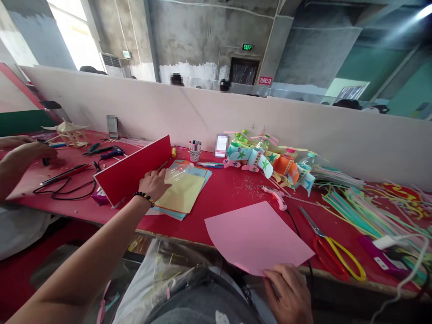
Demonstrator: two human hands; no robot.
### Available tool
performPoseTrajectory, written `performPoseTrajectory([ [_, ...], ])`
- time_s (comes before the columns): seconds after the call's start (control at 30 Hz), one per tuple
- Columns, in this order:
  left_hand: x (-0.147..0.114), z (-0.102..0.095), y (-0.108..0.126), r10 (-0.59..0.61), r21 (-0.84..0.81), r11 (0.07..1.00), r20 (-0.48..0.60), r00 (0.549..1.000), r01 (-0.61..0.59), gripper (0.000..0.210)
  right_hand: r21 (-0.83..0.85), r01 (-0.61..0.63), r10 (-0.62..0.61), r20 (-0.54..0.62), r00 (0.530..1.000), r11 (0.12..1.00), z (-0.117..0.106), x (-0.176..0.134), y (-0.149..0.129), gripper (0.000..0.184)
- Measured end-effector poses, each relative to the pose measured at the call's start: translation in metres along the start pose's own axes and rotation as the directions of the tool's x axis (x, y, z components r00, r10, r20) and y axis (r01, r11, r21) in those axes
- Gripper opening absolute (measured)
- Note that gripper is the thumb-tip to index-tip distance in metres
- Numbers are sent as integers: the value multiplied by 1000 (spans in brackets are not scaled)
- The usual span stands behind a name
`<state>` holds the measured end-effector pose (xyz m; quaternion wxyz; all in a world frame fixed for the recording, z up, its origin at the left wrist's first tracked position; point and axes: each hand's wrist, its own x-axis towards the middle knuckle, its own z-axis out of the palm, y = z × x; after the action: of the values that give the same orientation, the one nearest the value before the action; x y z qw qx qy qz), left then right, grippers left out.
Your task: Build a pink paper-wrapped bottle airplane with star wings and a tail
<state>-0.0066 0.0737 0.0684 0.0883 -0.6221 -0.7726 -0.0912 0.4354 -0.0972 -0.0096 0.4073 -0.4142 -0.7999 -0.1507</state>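
Note:
My left hand [153, 185] closes around the near end of a clear plastic bottle [182, 171], which lies on its side over a stack of coloured paper [182, 193] with a yellow sheet on top. Some of its fingers are hidden behind the hand. At the table's front edge, my right hand [288, 290] pinches the lower edge of a pink paper sheet [256, 236] between thumb and fingers. Part of that sheet rests on the red table [232, 189]. Beyond it lies a pink glue gun [276, 197], and scissors [326, 238] with red and yellow handles are to the right.
A red divider board [135, 173] stands left of the paper. Several bottle-bodied paper planes [270, 162] line the back, near a pen cup [195, 155] and a phone [222, 145]. Coloured strips [357, 211] cover the right side. Another person's hand [29, 153] is at far left.

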Motion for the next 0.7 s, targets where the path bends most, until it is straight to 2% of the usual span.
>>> performPoseTrajectory([
  [0.07,-6,6,-11,-45,11,999,10,999,45,56,16,25,-26,53,998,1000,8,14,-12,10],
  [0.2,-15,15,-20,-66,11,998,8,998,66,63,29,42,-46,179,983,999,32,42,-32,22],
  [0.3,-26,16,-13,-49,4,999,-71,996,49,67,37,30,-38,236,971,999,50,62,-44,27],
  [0.37,-41,15,1,52,-30,998,-166,985,-58,69,102,-9,-20,286,958,995,58,73,-51,21],
  [0.4,-52,14,12,154,-60,984,-188,970,-168,70,150,-28,-19,306,952,988,60,78,-54,15],
  [0.47,-79,11,36,378,-155,901,-175,909,-404,71,243,-48,-31,313,949,969,57,83,-54,17],
  [0.53,-108,10,61,546,-264,785,-135,827,-561,72,278,-46,-40,296,955,959,47,82,-47,27],
  [0.57,-122,11,71,608,-311,731,-110,787,-608,76,270,-49,-33,291,956,962,41,79,-39,30],
  [0.6,-134,12,80,636,-346,700,-95,766,-625,77,244,-57,-18,292,956,968,34,73,-29,33],
  [0.7,-154,19,96,670,-390,679,-17,742,-622,73,111,-93,53,324,945,989,12,45,9,44],
])
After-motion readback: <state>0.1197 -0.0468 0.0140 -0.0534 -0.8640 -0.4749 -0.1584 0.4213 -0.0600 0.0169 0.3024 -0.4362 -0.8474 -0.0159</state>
